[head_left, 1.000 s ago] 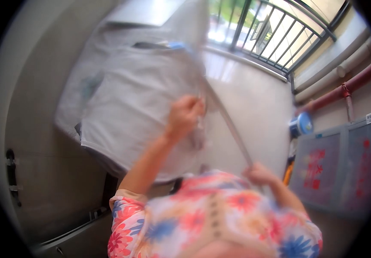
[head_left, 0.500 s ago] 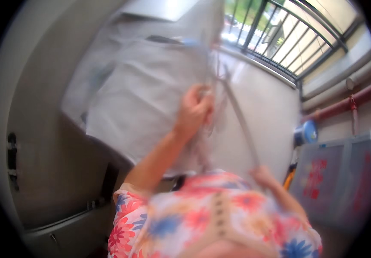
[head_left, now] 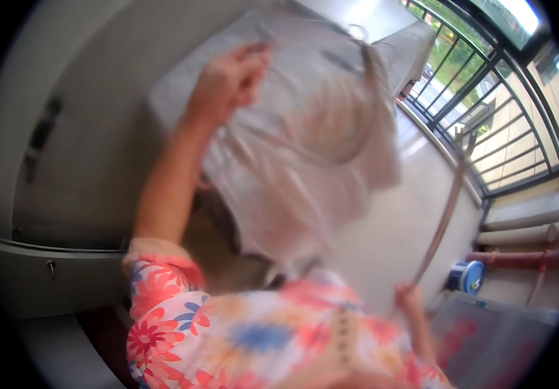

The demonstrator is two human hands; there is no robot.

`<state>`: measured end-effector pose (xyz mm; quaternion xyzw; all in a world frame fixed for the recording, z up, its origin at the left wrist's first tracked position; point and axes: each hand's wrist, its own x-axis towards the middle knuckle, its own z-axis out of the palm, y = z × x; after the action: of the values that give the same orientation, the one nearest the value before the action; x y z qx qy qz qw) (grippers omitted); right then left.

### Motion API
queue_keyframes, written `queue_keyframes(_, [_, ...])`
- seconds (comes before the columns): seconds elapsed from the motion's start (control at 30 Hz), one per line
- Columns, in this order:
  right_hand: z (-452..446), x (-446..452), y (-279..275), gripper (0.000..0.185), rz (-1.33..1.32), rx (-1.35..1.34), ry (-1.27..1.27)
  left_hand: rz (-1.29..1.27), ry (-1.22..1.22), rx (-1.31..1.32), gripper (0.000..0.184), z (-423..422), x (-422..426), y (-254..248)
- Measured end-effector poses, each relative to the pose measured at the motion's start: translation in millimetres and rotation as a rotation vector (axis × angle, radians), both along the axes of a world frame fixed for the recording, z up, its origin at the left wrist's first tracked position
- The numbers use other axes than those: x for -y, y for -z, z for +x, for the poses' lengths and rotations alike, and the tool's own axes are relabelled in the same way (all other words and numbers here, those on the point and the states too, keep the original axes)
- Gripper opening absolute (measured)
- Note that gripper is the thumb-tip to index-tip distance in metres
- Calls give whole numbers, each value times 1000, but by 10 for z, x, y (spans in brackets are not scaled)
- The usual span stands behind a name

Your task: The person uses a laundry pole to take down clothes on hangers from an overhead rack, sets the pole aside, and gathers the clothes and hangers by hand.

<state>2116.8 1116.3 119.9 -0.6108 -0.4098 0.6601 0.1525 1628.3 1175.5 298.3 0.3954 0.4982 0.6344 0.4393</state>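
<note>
Light grey garments (head_left: 286, 194) hang in front of me, blurred by motion, with a curved neckline or edge showing at the upper middle. My left hand (head_left: 231, 81) is raised at their upper left, its fingers pressed together; what is between them is too blurred to make out. Low on the right, my right hand (head_left: 409, 299) is wrapped round the lower part of a long thin pole (head_left: 446, 217). The pole's forked tip points up and away, in front of the railing, apart from the garments.
A dark metal railing (head_left: 519, 136) stands at the upper right. Below it are a red pipe (head_left: 519, 260), a blue and white bucket (head_left: 467, 277) and a grey panel with red characters (head_left: 487, 343). On the left is a wall with a dark handle (head_left: 45, 129).
My left hand has moved up and left. The pole's tip has swung right, away from the garments. The view has turned, and the garments now hang further right with a different side showing.
</note>
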Motion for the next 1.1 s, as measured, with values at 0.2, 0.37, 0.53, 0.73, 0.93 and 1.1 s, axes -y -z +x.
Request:
queue_keyframes(0.2, [-330, 190, 55, 34, 251, 146, -241, -473, -163, -1071, 21, -1507, -180, 999])
queue_keyframes(0.37, [-613, 648, 118, 33, 291, 386, -321, -335, -167, -1387, 26, -1685, -146, 1279])
queue_keyframes(0.53, [-1091, 1194, 371, 33, 427, 388, -283, -109, -94, -1195, 30, -1636, 72, 1134])
queue_keyframes(0.73, [-2220, 1387, -10, 34, 312, 255, -209, 178, -312, -1023, 20, -1583, 569, 837])
queue_keyframes(0.93, [-2863, 1664, -11, 36, 387, 188, -370, 103, 644, -189, 23, -466, 1976, 809])
queue_keyframes(1.1, [-3328, 1923, 352, 28, 376, -197, -522, -98, 354, 19, 19, -355, 2726, 1255])
